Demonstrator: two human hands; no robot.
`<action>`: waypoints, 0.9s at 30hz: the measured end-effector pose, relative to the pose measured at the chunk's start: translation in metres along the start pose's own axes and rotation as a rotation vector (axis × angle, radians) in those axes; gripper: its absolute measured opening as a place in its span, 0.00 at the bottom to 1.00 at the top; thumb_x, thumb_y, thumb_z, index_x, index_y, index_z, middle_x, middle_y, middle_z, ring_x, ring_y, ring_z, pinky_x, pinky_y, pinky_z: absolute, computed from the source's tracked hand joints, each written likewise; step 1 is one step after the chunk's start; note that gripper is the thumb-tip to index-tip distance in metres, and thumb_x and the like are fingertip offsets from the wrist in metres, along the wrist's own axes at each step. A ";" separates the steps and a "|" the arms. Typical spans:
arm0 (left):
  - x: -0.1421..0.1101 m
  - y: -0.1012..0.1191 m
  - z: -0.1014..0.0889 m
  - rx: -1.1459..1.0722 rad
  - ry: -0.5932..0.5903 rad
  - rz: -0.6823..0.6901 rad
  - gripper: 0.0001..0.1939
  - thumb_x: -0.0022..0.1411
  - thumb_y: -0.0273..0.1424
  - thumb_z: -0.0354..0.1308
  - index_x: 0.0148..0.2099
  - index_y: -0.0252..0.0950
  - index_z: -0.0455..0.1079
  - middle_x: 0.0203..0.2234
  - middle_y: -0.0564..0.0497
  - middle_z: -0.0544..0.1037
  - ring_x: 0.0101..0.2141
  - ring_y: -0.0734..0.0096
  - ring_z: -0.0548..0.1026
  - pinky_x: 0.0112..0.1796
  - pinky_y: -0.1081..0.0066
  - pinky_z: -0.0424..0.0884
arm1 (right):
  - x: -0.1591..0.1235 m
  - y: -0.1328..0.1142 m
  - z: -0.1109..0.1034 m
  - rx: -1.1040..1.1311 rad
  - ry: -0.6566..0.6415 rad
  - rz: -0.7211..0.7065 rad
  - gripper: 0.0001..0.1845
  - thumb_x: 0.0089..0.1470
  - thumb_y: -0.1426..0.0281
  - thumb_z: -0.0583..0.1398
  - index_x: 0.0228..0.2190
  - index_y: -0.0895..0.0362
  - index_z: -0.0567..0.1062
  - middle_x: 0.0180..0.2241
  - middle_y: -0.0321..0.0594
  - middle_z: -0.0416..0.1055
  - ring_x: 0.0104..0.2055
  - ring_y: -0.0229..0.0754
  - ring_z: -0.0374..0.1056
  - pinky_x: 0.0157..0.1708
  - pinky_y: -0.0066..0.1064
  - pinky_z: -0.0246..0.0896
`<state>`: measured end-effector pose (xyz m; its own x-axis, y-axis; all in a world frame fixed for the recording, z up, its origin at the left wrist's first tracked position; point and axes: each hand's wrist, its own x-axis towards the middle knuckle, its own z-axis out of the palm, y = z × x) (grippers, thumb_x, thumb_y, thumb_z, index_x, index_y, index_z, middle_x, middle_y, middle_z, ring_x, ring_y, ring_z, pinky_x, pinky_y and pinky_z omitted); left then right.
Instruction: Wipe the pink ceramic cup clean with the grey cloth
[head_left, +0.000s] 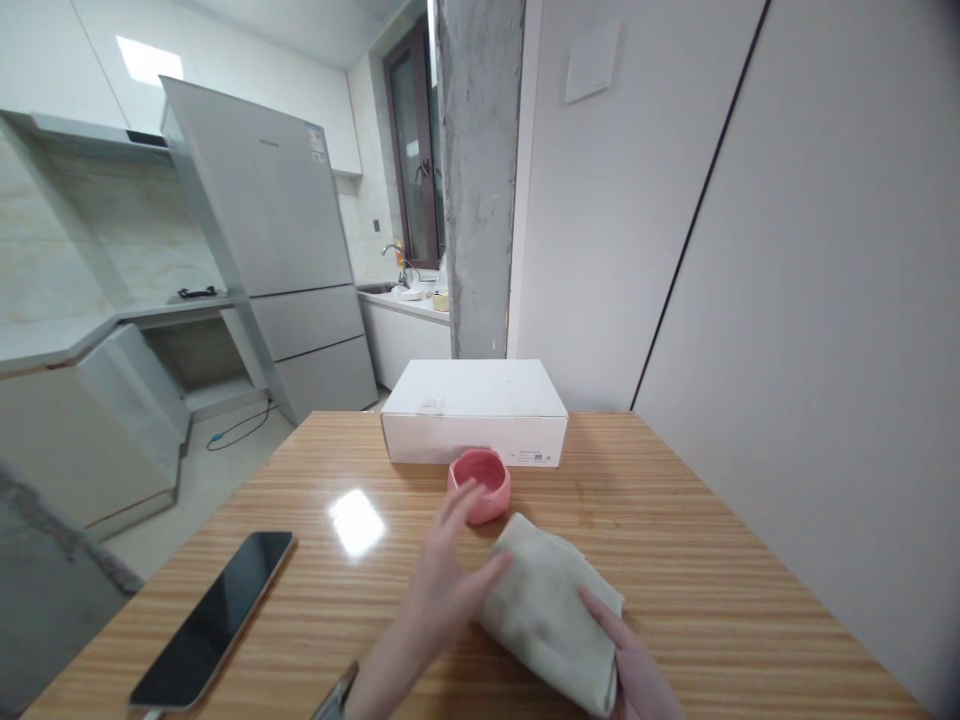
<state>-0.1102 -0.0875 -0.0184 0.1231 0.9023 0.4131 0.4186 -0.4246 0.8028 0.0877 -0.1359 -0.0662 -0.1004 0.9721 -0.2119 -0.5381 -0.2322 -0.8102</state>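
Note:
A folded pale grey-beige cloth (551, 610) is held above the wooden table at the lower middle. My right hand (634, 655) grips its right edge, thumb on top and the other fingers hidden beneath. Just left of the cloth is my left hand (450, 570), fingers stretched forward and thumb spread toward the cloth's left edge; whether the thumb touches it I cannot tell. Beyond the left fingertips stands a small round pink bowl (491, 505), partly covered by those fingers in this view. Its inside looks pink, with nothing visible in it.
A white cardboard box (474, 410) stands at the table's far edge behind the bowl. On the left lies a black-screened phone (217, 620) with a cable at its near end. The wooden table (675, 540) narrows away from me. A grey fridge (262, 220) and a white wall are beyond.

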 end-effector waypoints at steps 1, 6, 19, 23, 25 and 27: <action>0.017 -0.005 -0.004 0.025 0.043 -0.029 0.40 0.49 0.35 0.67 0.62 0.41 0.56 0.61 0.42 0.60 0.61 0.53 0.57 0.60 0.54 0.54 | 0.001 -0.003 -0.005 0.092 0.101 0.054 0.15 0.48 0.58 0.62 0.31 0.56 0.79 0.29 0.46 0.80 0.34 0.54 0.77 0.35 0.45 0.74; 0.065 -0.045 -0.001 -0.118 -0.076 -0.120 0.50 0.37 0.30 0.72 0.61 0.37 0.52 0.53 0.43 0.69 0.53 0.55 0.68 0.54 0.58 0.62 | 0.012 -0.033 -0.014 0.269 0.535 -0.085 0.14 0.47 0.64 0.65 0.38 0.53 0.77 0.39 0.42 0.79 0.41 0.50 0.76 0.37 0.41 0.75; 0.059 -0.040 0.014 -0.360 -0.016 -0.004 0.44 0.36 0.29 0.71 0.57 0.37 0.59 0.53 0.42 0.69 0.52 0.52 0.69 0.54 0.56 0.63 | 0.102 -0.035 0.052 -1.194 -0.383 -1.141 0.24 0.56 0.69 0.51 0.53 0.59 0.68 0.55 0.49 0.68 0.59 0.51 0.60 0.59 0.52 0.50; 0.052 -0.035 0.006 -0.546 -0.184 -0.078 0.43 0.36 0.33 0.72 0.56 0.37 0.61 0.50 0.44 0.73 0.48 0.53 0.72 0.50 0.58 0.68 | 0.100 -0.032 0.038 -1.275 -0.488 -1.294 0.29 0.51 0.71 0.50 0.55 0.60 0.65 0.54 0.51 0.68 0.57 0.51 0.64 0.55 0.50 0.58; 0.049 -0.033 0.001 -0.699 -0.283 -0.191 0.34 0.47 0.40 0.67 0.56 0.38 0.63 0.48 0.46 0.75 0.47 0.55 0.73 0.48 0.60 0.69 | 0.097 -0.033 0.032 -1.271 -0.539 -1.339 0.29 0.49 0.70 0.51 0.55 0.61 0.65 0.52 0.51 0.70 0.55 0.51 0.66 0.54 0.49 0.61; 0.050 -0.032 -0.001 -0.744 -0.284 -0.268 0.25 0.60 0.47 0.53 0.54 0.38 0.66 0.46 0.46 0.76 0.46 0.56 0.74 0.45 0.60 0.71 | 0.094 -0.036 0.029 -1.289 -0.591 -1.341 0.30 0.49 0.69 0.51 0.55 0.62 0.66 0.53 0.52 0.69 0.55 0.52 0.66 0.54 0.48 0.61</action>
<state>-0.1182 -0.0291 -0.0226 0.3670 0.9220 0.1236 -0.2240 -0.0414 0.9737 0.0736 -0.0351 -0.0407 -0.5834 0.3346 0.7401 0.3150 0.9331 -0.1735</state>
